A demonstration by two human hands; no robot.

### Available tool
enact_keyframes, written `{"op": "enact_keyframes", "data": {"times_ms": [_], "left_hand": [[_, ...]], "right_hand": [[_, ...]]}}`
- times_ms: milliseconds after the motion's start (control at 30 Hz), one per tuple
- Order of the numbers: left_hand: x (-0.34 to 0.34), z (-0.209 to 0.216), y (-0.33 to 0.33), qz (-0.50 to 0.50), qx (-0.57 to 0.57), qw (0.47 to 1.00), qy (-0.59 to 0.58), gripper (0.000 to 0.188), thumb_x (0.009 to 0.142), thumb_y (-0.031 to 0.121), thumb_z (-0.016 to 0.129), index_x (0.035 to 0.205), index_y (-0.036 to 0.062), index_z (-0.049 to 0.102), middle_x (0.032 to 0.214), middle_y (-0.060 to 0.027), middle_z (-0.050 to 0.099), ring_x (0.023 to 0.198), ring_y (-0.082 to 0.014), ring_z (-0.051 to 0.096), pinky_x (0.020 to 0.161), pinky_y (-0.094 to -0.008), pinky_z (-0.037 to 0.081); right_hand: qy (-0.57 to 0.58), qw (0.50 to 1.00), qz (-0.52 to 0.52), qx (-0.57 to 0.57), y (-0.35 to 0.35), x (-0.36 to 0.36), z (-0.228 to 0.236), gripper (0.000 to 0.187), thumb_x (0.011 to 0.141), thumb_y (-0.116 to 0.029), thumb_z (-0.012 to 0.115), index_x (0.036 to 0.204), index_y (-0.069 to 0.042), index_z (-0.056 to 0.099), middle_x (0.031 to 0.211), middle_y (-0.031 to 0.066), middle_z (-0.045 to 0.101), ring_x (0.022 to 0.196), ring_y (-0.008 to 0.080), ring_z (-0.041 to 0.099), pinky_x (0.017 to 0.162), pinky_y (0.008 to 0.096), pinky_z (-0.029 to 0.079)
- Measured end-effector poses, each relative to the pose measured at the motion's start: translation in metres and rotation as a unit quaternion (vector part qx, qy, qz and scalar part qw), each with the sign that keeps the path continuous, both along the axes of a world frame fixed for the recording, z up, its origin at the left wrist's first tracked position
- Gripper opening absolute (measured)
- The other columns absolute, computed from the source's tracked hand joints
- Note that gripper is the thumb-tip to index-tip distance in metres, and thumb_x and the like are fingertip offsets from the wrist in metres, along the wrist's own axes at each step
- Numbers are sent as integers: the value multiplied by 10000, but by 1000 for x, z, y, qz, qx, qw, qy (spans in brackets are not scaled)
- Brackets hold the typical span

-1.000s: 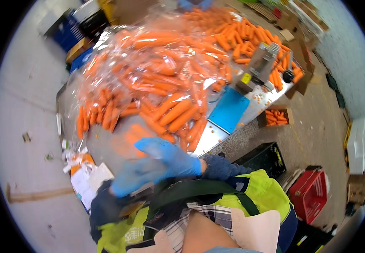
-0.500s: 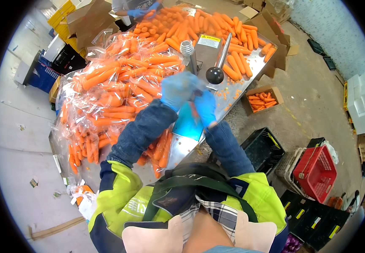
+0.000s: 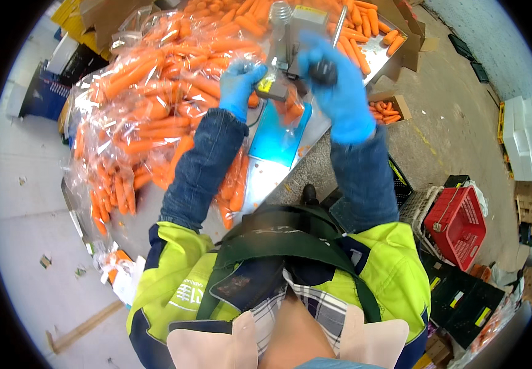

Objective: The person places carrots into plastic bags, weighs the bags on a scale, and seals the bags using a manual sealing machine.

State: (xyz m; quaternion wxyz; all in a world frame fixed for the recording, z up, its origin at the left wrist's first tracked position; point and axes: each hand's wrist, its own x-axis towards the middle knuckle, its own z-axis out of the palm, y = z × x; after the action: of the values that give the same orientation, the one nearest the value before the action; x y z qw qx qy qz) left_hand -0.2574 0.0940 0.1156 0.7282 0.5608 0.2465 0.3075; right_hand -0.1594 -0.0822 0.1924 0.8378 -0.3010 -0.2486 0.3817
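Observation:
My right hand [image 3: 347,101], in a blue glove, is wrapped round the black ball knob [image 3: 323,72] of a metal lever [image 3: 339,26]. The lever belongs to a bench press [image 3: 272,88] with an upright coil spring [image 3: 280,12]. At the left side of the press, my blue-gloved left hand [image 3: 236,89] has its fingers pinched together; what lies between them is hidden. A clear plastic bag [image 3: 290,109] with orange carrot showing in it sits against the press, over a shiny blue plate [image 3: 280,138].
Bagged carrots [image 3: 149,117] are heaped to the left on the metal table [image 3: 263,187]. Loose carrots [image 3: 364,21] lie at the far side. A carton of carrots [image 3: 395,104] stands on the floor at the right, with a red basket [image 3: 459,224] and black crates [image 3: 462,301] nearer.
My hands, earlier together in front of the press, have parted. The right rose to the lever knob and took hold; the left moved to the press's left side. The view has tilted down.

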Motion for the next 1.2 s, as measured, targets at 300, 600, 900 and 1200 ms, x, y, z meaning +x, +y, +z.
{"op": "enact_keyframes", "data": {"times_ms": [300, 600, 900, 1200], "left_hand": [[-2, 73, -60, 2, 179, 984, 20, 73, 805, 82, 681, 801, 49, 616, 703, -1, 575, 673, -62, 540, 593, -242, 463], [-24, -21, -120, -51, 581, 801, 134, 324, 800, 163, 666, 1098, 56, 601, 1009, -142, 615, 897, -282, 622, 819, -355, 487], [-126, -44, 41, 61, 275, 890, 359, 364, 811, 266, 720, 1070, 53, 577, 813, -113, 643, 690, -212, 639, 658, -372, 515], [-37, 45, -95, -198, 732, 603, 248, 200, 745, 103, 631, 945, 93, 635, 784, -96, 637, 751, -245, 652, 628, -370, 520]], "right_hand": [[-58, 998, -14, -7, -48, -61, -8, 391, 995, -248, 483, 1326, -43, 448, 1194, 128, 561, 1127, 178, 517, 949, 324, 438], [-80, 975, 21, -207, -20, -22, -168, 613, 966, -516, 427, 1281, 1, 518, 1199, 138, 569, 1146, 232, 539, 952, 358, 459], [-11, 896, -71, -439, -24, -33, -207, 516, 913, -378, 581, 1276, -15, 529, 1238, 182, 568, 1127, 227, 556, 913, 339, 475], [-187, 960, 12, -208, 23, -100, -125, 507, 887, -175, 584, 1348, -43, 421, 1328, 146, 476, 1208, 255, 477, 1014, 374, 415]]}}
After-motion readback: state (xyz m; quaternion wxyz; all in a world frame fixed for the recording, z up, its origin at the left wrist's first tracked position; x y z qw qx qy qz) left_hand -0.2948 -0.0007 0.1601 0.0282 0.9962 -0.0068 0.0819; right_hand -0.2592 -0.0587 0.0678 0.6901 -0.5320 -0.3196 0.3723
